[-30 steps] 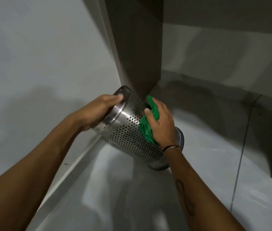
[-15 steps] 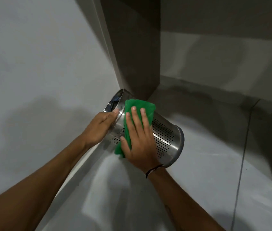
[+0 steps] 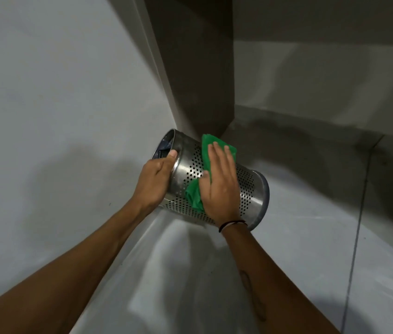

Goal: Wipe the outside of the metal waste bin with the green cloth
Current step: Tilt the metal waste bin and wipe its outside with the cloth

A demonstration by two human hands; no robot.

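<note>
So we're holding the metal waste bin [image 3: 217,186] tipped way over on its side, up off the floor [image 3: 299,249], open mouth pointing left toward the wall [image 3: 46,116] and its base swinging out to the right. Our green cloth [image 3: 206,150] is lying across the perforated side, and we're pressing our right hand [image 3: 219,184] flat on top of it, fingers stretched out and close together. Our left hand [image 3: 154,182] is gripping the rim at the open end, thumb hooked over the edge. A black band [image 3: 231,224] is sitting on our right wrist. A dark column [image 3: 197,68] is standing right behind the bin.
</note>
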